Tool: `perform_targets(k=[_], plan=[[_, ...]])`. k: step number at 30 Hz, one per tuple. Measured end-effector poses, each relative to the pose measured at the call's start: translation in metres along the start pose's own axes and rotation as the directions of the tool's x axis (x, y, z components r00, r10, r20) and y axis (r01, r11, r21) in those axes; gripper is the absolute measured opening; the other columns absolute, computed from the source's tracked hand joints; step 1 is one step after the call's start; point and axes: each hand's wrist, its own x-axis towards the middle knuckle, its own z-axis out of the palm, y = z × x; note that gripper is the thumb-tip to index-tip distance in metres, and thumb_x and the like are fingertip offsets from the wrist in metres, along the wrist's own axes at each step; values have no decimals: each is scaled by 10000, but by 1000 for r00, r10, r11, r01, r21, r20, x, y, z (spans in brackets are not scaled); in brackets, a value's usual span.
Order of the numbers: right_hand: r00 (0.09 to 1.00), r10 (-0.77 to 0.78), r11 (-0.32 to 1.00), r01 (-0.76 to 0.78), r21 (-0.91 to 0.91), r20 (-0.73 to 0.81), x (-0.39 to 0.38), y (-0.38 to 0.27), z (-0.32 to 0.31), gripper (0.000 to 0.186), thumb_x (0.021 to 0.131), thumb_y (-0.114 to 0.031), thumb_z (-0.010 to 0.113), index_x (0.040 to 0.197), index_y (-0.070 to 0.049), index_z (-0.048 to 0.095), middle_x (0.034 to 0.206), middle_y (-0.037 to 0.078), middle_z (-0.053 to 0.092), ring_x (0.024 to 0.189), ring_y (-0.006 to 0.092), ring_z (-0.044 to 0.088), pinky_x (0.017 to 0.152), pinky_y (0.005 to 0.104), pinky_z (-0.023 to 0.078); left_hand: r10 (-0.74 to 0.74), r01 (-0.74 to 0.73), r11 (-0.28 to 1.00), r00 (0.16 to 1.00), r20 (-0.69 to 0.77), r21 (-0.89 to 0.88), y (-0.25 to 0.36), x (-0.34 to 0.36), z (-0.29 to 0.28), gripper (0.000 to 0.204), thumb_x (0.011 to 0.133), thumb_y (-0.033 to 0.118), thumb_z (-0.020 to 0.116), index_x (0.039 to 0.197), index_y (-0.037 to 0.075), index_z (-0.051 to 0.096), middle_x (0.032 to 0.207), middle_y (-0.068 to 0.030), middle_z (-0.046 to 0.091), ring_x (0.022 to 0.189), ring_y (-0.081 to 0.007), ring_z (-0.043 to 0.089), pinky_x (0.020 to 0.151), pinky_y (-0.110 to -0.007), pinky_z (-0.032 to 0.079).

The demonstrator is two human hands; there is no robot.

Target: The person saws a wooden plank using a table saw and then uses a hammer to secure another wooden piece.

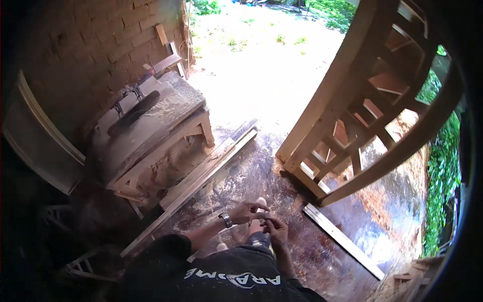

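My left hand (247, 212), with a metal watch (226, 219) on its wrist, reaches in front of my body with bent fingers. Close by, my right hand (276, 231) has its fingers drawn together, and their tips almost meet the left hand's. A small greyish thing seems to lie between the fingertips, too small to name. Both hands are held over my leg, and a pale foot (261, 201) shows just beyond them.
At left stands a dusty workbench (176, 95) against a brick wall (95, 45). Long boards (201, 176) lie beside it. A wooden lattice frame (347, 116) stands upright at right; a pale strip (347, 244) lies on the stained floor (241, 176). Sawdust is scattered about.
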Motion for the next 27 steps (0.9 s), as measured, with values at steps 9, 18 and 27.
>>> perform_targets(k=[9, 18, 27], plan=[[881, 159, 946, -6, -324, 446, 278, -122, 18, 195, 916, -116, 575, 958, 45, 675, 778, 73, 675, 666, 112, 596, 615, 254, 474, -481, 86, 673, 806, -346, -735, -36, 173, -86, 156, 893, 169, 676, 945, 25, 707, 768, -11, 669, 630, -52, 549, 543, -215, 432], [719, 264, 958, -115, -264, 643, 530, -157, 45, 249, 978, -178, 509, 1057, 25, 629, 814, 62, 655, 711, 103, 595, 651, 242, 475, -374, -45, 657, 847, -378, -752, -89, 363, -237, 198, 912, 170, 650, 1019, 3, 665, 829, -41, 674, 627, -71, 592, 513, -201, 453], [761, 116, 872, 229, -432, 638, 741, -173, 118, 292, 999, -250, 473, 1112, -17, 607, 873, 71, 645, 776, 132, 611, 701, 252, 486, -315, -82, 777, 808, -498, -624, -147, 489, -405, 275, 923, 343, 624, 954, 74, 671, 807, 11, 644, 632, -49, 557, 518, -202, 435]])
